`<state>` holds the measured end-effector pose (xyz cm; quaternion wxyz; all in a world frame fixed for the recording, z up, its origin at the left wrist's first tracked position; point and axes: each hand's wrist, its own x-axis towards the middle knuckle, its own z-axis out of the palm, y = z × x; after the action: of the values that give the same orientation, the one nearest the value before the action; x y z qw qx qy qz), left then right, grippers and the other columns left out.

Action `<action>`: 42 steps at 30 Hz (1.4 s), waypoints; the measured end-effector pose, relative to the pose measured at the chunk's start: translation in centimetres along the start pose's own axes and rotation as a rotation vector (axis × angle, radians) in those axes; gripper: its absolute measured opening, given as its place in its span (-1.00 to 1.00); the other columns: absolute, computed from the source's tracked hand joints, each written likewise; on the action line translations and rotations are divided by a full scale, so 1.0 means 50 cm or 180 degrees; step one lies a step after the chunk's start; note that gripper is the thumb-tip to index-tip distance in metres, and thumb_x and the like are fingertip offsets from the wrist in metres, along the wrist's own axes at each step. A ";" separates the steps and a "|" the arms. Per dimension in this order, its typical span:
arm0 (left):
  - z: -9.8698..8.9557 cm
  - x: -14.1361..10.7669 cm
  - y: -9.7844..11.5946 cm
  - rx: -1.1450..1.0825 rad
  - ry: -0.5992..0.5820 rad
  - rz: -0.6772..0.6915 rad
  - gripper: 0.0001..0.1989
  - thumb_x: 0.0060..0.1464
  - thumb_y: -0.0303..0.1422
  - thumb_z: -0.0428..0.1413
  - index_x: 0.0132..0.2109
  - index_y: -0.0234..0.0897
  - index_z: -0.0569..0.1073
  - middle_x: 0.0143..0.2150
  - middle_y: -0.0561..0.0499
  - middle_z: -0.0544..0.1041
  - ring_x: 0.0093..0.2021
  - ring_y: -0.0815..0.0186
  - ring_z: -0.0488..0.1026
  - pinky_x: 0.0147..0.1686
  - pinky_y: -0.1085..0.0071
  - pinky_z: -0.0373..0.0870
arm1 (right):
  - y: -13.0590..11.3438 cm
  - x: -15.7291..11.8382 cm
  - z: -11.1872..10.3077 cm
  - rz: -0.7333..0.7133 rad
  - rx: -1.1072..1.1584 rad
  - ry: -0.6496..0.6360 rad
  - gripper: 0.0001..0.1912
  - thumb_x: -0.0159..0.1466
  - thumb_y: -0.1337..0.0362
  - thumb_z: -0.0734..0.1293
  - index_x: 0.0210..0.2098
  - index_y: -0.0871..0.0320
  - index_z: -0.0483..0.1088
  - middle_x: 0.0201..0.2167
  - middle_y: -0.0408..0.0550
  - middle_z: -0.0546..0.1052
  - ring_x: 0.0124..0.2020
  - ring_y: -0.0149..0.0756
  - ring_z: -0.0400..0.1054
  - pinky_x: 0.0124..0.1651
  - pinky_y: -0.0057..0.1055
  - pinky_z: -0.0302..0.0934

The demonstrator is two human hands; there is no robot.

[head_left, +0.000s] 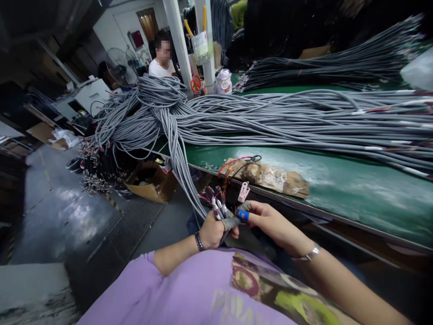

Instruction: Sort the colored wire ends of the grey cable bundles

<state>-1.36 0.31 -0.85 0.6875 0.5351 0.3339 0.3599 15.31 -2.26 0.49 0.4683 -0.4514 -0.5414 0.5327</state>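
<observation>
My left hand [211, 232] is closed around a bundle of grey cables [184, 167] near their ends, low in front of my body. White sleeves [219, 205] and thin coloured wires stick up out of that fist. Grey wrapping covers the left thumb. Just to its right, my right hand [272, 222] is closed in a pinch, with blue tape [242, 215] on the thumb and grey wrapping on the index finger. Whatever lies between the right fingertips is too small to make out. A pink clip [243, 192] stands just above the right fingers, at the bench edge.
Long grey cables [270, 117] cover much of the green bench [352, 180]. On its front edge lies a taped wooden board [274, 177] with red and black leads. Black cables [321, 67] lie behind. A cardboard box [152, 183] stands below left; a person [161, 65] sits beyond the post.
</observation>
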 end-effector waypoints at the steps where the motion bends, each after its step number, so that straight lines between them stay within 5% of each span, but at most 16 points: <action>1: -0.001 -0.001 0.000 0.0095 -0.0107 -0.0009 -0.57 -0.21 -0.08 0.31 -0.59 -0.39 0.44 -0.65 0.01 0.41 -0.64 0.42 0.33 -0.54 0.46 0.32 | 0.000 -0.001 0.005 -0.0026 -0.0042 0.0004 -0.66 0.04 0.02 0.45 -0.51 0.16 0.37 -0.58 -0.17 0.38 -0.54 -0.43 0.16 -0.44 -0.44 0.08; 4: -0.006 0.000 -0.004 0.0313 -0.0273 -0.0031 -0.57 -0.20 -0.07 0.31 -0.61 -0.39 0.44 -0.66 0.00 0.41 -0.64 0.42 0.32 -0.55 0.45 0.29 | -0.003 -0.006 0.021 -0.0026 -0.0030 -0.0011 -0.69 0.07 0.05 0.43 -0.52 0.14 0.34 -0.64 -0.20 0.36 -0.58 -0.42 0.18 -0.44 -0.43 0.11; 16: 0.005 0.004 -0.002 -0.0203 0.0291 0.0148 -0.53 -0.21 -0.03 0.30 -0.59 -0.37 0.38 -0.68 0.04 0.39 -0.66 0.44 0.31 -0.57 0.47 0.29 | 0.036 0.001 0.029 -0.0182 0.0344 0.0650 -0.66 0.01 0.01 0.50 -0.52 0.14 0.42 -0.58 -0.12 0.42 -0.53 -0.37 0.20 -0.46 -0.41 0.08; 25: -0.003 0.018 0.022 -0.0488 -0.0013 0.0035 -0.64 -0.25 -0.20 0.32 -0.57 -0.32 0.32 -0.74 0.11 0.31 -0.75 0.45 0.22 -0.69 0.49 0.19 | 0.043 0.025 -0.013 0.0369 0.1510 0.0636 -0.57 0.08 -0.11 0.43 -0.43 0.16 0.43 -0.52 -0.13 0.43 -0.55 -0.43 0.23 -0.47 -0.46 0.24; 30: 0.004 0.029 0.041 -0.0446 -0.0133 -0.0086 -0.64 -0.29 -0.19 0.32 -0.57 -0.33 0.33 -0.75 0.10 0.31 -0.75 0.46 0.22 -0.70 0.49 0.18 | 0.033 0.061 -0.018 0.0367 0.1716 0.0183 -0.58 0.13 -0.11 0.39 -0.41 0.17 0.42 -0.52 -0.09 0.43 -0.56 -0.41 0.22 -0.51 -0.44 0.20; 35: 0.007 0.043 0.039 -0.0375 -0.0112 -0.0154 -0.65 -0.29 -0.18 0.31 -0.57 -0.33 0.35 -0.75 0.11 0.31 -0.75 0.46 0.22 -0.70 0.49 0.17 | 0.029 0.067 -0.004 -0.0484 0.0646 0.1390 -0.49 0.07 -0.21 0.38 -0.57 0.15 0.37 -0.62 -0.13 0.37 -0.59 -0.42 0.12 -0.52 -0.43 0.04; 42: 0.017 0.052 0.041 -0.0299 -0.0070 -0.0296 -0.56 -0.33 -0.08 0.32 -0.58 -0.30 0.30 -0.76 0.14 0.26 -0.76 0.48 0.19 -0.70 0.49 0.17 | 0.027 0.085 0.000 -0.0169 0.1751 0.0454 -0.45 0.08 -0.27 0.32 -0.42 0.15 0.41 -0.51 -0.03 0.47 -0.45 -0.23 0.35 -0.39 -0.30 0.24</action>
<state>0.44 2.46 1.15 0.7314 0.4901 0.3336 0.3369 14.63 1.98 -0.76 0.6239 -0.3294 -0.3538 0.6141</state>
